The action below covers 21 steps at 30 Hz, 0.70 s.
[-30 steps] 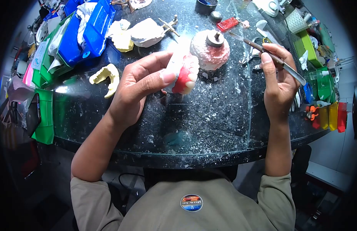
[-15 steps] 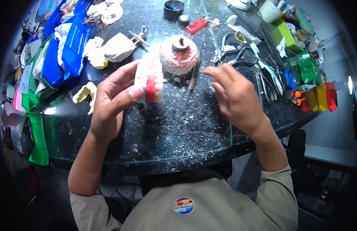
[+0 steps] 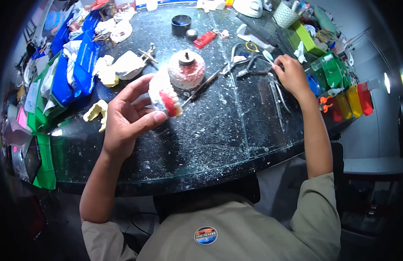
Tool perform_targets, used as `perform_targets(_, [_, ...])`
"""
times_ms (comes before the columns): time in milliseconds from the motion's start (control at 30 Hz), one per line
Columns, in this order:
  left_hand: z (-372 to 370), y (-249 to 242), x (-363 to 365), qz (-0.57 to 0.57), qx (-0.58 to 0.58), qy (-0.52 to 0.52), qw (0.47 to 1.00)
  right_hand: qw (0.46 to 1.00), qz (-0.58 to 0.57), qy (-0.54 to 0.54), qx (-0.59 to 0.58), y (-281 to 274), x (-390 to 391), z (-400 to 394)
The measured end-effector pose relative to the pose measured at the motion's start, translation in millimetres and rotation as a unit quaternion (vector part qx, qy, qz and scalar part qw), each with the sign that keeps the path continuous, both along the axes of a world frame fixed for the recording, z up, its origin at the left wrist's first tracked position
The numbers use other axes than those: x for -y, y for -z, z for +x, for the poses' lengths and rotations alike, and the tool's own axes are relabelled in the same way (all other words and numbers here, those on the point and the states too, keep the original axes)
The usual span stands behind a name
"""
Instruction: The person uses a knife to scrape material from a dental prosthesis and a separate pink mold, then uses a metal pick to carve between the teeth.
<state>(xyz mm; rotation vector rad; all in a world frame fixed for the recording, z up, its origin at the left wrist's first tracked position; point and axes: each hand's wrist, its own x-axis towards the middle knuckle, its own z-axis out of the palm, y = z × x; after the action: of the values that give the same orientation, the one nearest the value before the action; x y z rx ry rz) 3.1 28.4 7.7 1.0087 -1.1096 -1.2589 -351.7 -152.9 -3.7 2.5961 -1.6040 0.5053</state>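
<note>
My left hand [image 3: 125,115] is closed around the side of a white plaster dental model [image 3: 157,87], thumb in front and fingers behind. Along the model's edge sits red wax [image 3: 169,102] with a row of artificial teeth [image 3: 174,98]. On the right, my right hand [image 3: 292,74] pinches a toothbrush; its pale head [image 3: 268,56] sticks out past the fingertips, while the handle is mostly hidden by the hand. Pliers [image 3: 253,67] lie just left of that hand, and more metal tools [image 3: 279,98] lie below it.
A round pink-and-white block [image 3: 186,71] stands mid-table beside a thin metal tool [image 3: 201,89]. Plaster pieces [image 3: 129,65] and blue bins [image 3: 85,61] are at left. A red lighter-like item [image 3: 205,39] and black cup [image 3: 181,25] lie behind; green bins [image 3: 334,71] stand right.
My right hand has moved from mid-table to the right and away from me, and has closed on the toothbrush. My left hand has tilted the dental model. The camera view has shifted slightly.
</note>
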Motion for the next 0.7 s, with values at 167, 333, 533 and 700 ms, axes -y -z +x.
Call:
perform_targets(167, [4,-6,-2,0.002,-0.004,0.006,1.0,0.989,-0.066,-0.003,0.13,-7,2,-6])
perform_targets(333, [7,-1,1,0.007,0.003,0.012,1.0,0.814,-0.01,-0.101,0.572,-77,-47,31])
perform_targets(533, [10,2,3,0.02,0.004,0.025,0.999,0.601,0.249,-0.441,0.618,-93,-93,112])
perform_targets(700, [13,1,4,0.034,0.003,0.035,0.999,0.786,0.157,-0.336,0.494,-67,-110,144])
